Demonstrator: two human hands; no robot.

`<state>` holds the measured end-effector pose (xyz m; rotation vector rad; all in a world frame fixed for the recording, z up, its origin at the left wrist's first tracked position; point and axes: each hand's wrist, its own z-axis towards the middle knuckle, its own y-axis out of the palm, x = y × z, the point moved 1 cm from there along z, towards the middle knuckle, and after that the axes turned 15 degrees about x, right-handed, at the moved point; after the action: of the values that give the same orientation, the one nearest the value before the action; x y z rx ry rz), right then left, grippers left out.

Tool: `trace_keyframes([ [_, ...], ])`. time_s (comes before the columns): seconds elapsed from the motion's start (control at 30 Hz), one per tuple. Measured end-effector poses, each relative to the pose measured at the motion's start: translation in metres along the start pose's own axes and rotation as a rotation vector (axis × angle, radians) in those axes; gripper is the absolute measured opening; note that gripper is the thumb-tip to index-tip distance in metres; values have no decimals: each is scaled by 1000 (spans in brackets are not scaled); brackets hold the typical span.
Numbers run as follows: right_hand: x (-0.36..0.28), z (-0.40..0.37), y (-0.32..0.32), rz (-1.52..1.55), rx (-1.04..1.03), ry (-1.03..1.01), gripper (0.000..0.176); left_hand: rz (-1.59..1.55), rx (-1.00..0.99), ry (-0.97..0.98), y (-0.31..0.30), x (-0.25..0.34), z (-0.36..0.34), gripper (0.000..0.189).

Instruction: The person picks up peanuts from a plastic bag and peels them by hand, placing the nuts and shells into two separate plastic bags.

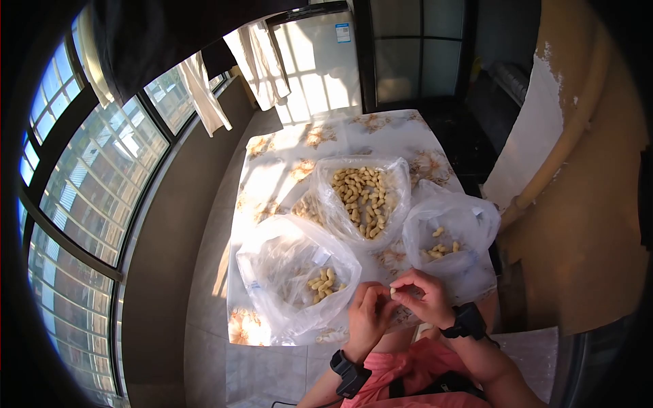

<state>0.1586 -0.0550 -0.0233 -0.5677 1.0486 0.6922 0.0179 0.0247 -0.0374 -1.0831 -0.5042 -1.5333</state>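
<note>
My left hand [367, 316] and my right hand [425, 297] meet at the near edge of the table, fingertips pinched together on one peanut [393, 291]. Both wrists wear black bands. Right in front of my left hand lies an open clear plastic bag [286, 262] with a small pile of peanuts in shell [323, 282]. A larger clear bag [398, 183] farther back is full of peanuts [360, 197]. To the right, a third clear bag [449, 221] holds a few peanuts [441, 250].
The small table [279, 146] has a floral cloth lit by strong sun. Barred windows [81, 177] curve along the left, with cloths [262, 61] hanging above. A tan wall [585, 204] stands close on the right. Tiled floor [204, 272] runs along the table's left.
</note>
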Motion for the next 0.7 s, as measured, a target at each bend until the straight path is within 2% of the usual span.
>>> trace_keyframes([
  [0.37, -9, 4, 0, -55, -22, -63, 16, -2, 6, 12, -2, 5, 3, 21],
  [0.43, -7, 5, 0, -70, -48, -153, 16, 40, 13, 51, -2, 4, 3, 20],
  [0.57, -5, 4, 0, -69, -13, -143, 15, 24, 8, 45, -2, 5, 4, 20],
  [0.7, -1, 1, 1, 16, 29, -43, 20, -4, 6, 0, -2, 6, 2, 22],
])
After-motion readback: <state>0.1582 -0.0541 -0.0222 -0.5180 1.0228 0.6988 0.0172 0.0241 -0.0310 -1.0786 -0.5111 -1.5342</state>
